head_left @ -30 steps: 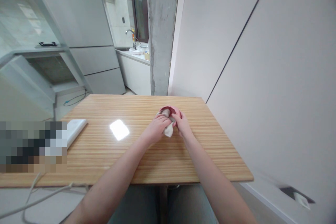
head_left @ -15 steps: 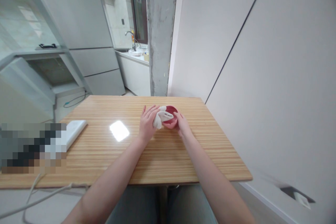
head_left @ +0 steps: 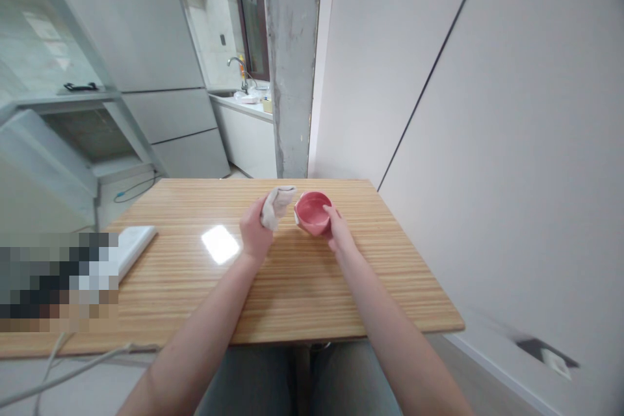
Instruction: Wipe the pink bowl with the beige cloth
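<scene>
My left hand (head_left: 255, 229) is closed round a bunched white cloth (head_left: 277, 204), which sticks out past the thumb side toward the bowl. A gap separates the cloth from a pink bowl (head_left: 312, 213) with an angular outer wall. My right hand (head_left: 338, 229) grips that bowl at its right side, thumb over the rim and the other fingers mostly hidden behind and under it. The bowl is tipped a little toward me, so its bare inside shows. Whether its base touches the wooden table (head_left: 185, 299) I cannot tell.
At the table's left lies a white flat device (head_left: 136, 244), partly covered by a pixelated patch, with pale cables (head_left: 92, 361) below it. A white panelled wall (head_left: 439, 162) borders the right. Behind stand a grey pillar (head_left: 294, 65) and a sink counter (head_left: 244, 133).
My left hand has drawn the cloth out of the bowl and moved left, its fingers now curled round it. My right hand keeps holding the bowl, whose inside is now uncovered.
</scene>
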Motion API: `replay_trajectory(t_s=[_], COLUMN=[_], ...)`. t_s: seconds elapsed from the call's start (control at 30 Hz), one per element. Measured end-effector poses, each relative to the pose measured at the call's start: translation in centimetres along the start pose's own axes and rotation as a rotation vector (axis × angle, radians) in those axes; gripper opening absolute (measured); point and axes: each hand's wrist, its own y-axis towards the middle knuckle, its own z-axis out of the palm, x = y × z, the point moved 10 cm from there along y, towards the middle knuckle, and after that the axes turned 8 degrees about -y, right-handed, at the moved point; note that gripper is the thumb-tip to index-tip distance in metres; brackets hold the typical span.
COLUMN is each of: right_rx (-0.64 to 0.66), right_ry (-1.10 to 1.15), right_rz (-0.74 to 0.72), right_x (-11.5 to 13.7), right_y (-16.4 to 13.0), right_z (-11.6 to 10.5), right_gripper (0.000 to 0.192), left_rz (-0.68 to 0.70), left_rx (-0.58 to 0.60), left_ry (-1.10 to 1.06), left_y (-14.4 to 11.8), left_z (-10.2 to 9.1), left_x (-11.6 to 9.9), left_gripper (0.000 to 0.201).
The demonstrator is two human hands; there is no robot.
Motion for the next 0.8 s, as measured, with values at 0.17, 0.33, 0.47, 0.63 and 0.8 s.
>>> replay_trajectory(t_s=[0.17, 0.33, 0.47, 0.63, 0.8], right_rx=[0.063, 0.036, -0.01, -0.037, 0.039], right_ry=[-0.004, 0.065, 0.119, 0.147, 0.156], right_rz=[0.094, 0.056, -0.008, -0.096, -0.113], right_x=[-0.9, -0.5, 0.5, 1.7, 1.5], right_y=[-1.0, -1.5, -1.2, -1.1, -1.5], right_z=[1.5, 1.5, 0.7, 0.3, 1.3], right_gripper=[0.036, 0.037, 0.041, 0.039, 0.035], left_rz=[0.006, 0.16, 0.154, 0.168, 0.196], left_rx=[0.063, 0.456, 0.567, 0.618, 0.607], left_ry=[-0.021, -0.163, -0.197, -0.173, -0.093], left_y=[-0.3, -1.9, -2.8, -3.9, -4.1], left_z=[1.0, 6.1, 7.7, 8.7, 9.5], left_x=[-0.4, -3.2, -3.2, -3.7, -4.2], left_gripper=[0.041, 0.046, 0.06, 0.072, 0.065])
